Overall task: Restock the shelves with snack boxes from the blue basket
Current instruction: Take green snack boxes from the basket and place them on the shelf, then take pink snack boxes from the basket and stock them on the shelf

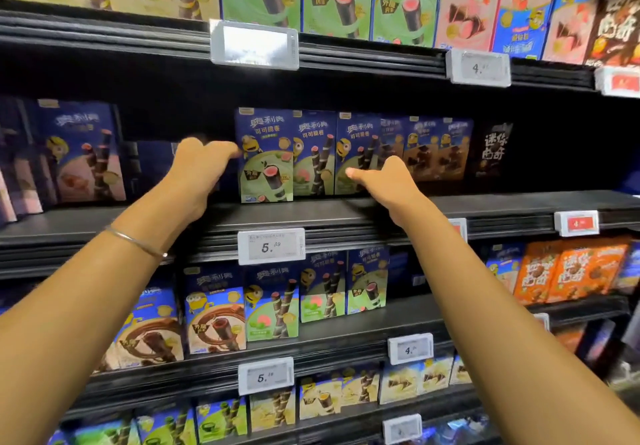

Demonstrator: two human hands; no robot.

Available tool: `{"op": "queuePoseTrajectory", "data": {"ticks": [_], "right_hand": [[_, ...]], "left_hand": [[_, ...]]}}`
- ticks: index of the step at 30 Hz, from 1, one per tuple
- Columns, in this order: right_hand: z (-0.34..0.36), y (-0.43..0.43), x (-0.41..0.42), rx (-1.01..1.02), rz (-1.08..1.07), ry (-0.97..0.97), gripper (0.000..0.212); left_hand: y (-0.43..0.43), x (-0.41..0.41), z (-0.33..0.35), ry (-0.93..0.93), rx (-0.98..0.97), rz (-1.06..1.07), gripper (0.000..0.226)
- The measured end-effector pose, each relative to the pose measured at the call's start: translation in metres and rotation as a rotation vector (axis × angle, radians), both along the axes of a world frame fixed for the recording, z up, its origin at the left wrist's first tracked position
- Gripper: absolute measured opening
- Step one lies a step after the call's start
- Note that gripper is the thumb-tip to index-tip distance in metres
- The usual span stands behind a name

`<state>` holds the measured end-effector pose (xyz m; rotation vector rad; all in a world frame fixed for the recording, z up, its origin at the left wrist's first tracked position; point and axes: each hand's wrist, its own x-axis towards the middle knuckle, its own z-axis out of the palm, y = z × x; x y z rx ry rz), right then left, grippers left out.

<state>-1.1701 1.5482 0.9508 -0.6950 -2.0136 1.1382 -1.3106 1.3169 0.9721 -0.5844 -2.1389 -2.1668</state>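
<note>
Fingers (221,148) of L hand (197,174): curled, tips against the left edge of the front green-and-blue snack box (265,157). Whether they grip it or only touch it: cannot tell. A thin metal bangle (135,242) sits on the L wrist.

R hand (388,184): reaches in at the same level, thumb (351,172) stretched out to the left, in front of the lower part of the third box in the row (353,148). Remaining fingers are hidden behind the back of the hand, so open or closed cannot be told.

Task item: the snack box stands upright on the middle shelf (346,209), near the front edge and approx. above the price tag reading 5.39 (271,246). Two more green-and-blue boxes stand side by side to its right, set slightly further back. Beyond them are brown-fronted boxes (436,153), then a black box (493,150) deep in shadow.

Left part of the same shelf: a blue-and-pink box (83,153), well apart from the L hand.

Shelf above: yellow, green and pink boxes, fronts forward. Shelf below: brown-and-blue box (214,309) and more green ones, with orange boxes (568,271) to the right. Other price tags are too blurred to read in full.
</note>
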Motion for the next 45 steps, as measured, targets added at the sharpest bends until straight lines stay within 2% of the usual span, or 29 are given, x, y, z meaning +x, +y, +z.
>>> {"op": "queuePoseTrajectory", "data": {"ticks": [3,5,8,11,13,14,16,18,20,23,25,27,31,37,39,41,43,45], "right_hand": [[-0.001,-0.011,0.025,-0.109,0.061,0.136,0.068],[-0.003,-0.026,0.051,-0.198,0.127,0.267,0.056],[-0.029,-0.048,0.099,-0.341,0.266,0.467,0.029],[-0.094,-0.056,0.154,-0.455,0.327,0.538,0.031],[-0.161,-0.056,0.187,-0.555,0.278,0.437,0.033],[-0.200,-0.056,0.205,-0.617,0.230,0.350,0.030],[-0.281,-0.057,0.240,-0.742,0.120,0.135,0.021],[-0.354,-0.061,0.283,-0.864,0.025,-0.076,0.020],[-0.414,-0.068,0.328,-0.959,-0.039,-0.228,0.018],[-0.481,-0.081,0.391,-0.987,-0.050,-0.393,0.011],[-0.516,-0.089,0.423,-1.043,-0.054,-0.465,0.014],[-0.549,-0.094,0.448,-1.055,-0.089,-0.561,0.006],[-0.618,-0.102,0.485,-1.115,-0.103,-0.866,0.017],[-0.717,-0.109,0.506,-1.014,-0.002,-1.066,0.017],[-0.756,-0.109,0.498,-0.947,0.054,-1.107,0.020],[-0.800,-0.111,0.486,-0.847,0.124,-1.159,0.033],[-0.845,-0.113,0.477,-0.681,0.195,-1.209,0.038],[-0.892,-0.114,0.472,-0.516,0.286,-1.202,0.028]], "left_hand": [[-0.014,0.033,-0.003,0.049,0.157,0.006,0.051],[-0.022,0.063,-0.010,0.069,0.326,-0.056,0.046],[-0.035,0.113,-0.048,0.067,0.571,-0.208,0.051],[-0.042,0.160,-0.133,-0.005,0.632,-0.405,0.048],[-0.042,0.196,-0.213,-0.186,0.492,-0.497,0.049],[-0.041,0.218,-0.257,-0.351,0.387,-0.505,0.052],[-0.045,0.267,-0.341,-0.739,0.150,-0.430,0.047],[-0.058,0.317,-0.414,-1.034,-0.023,-0.285,0.038],[-0.076,0.360,-0.470,-1.190,-0.173,-0.165,0.038],[-0.100,0.414,-0.522,-1.320,-0.307,-0.066,0.035],[-0.111,0.443,-0.547,-1.379,-0.372,-0.052,0.044],[-0.117,0.468,-0.566,-1.415,-0.421,-0.052,0.047],[-0.114,0.498,-0.612,-1.454,-0.533,-0.062,0.055],[-0.097,0.517,-0.701,-1.462,-0.630,-0.176,0.035],[-0.093,0.519,-0.735,-1.425,-0.643,-0.188,0.031],[-0.090,0.518,-0.771,-1.375,-0.669,-0.207,0.023],[-0.086,0.516,-0.814,-1.299,-0.731,-0.274,0.018],[-0.082,0.515,-0.861,-1.217,-0.814,-0.360,0.023]]}}
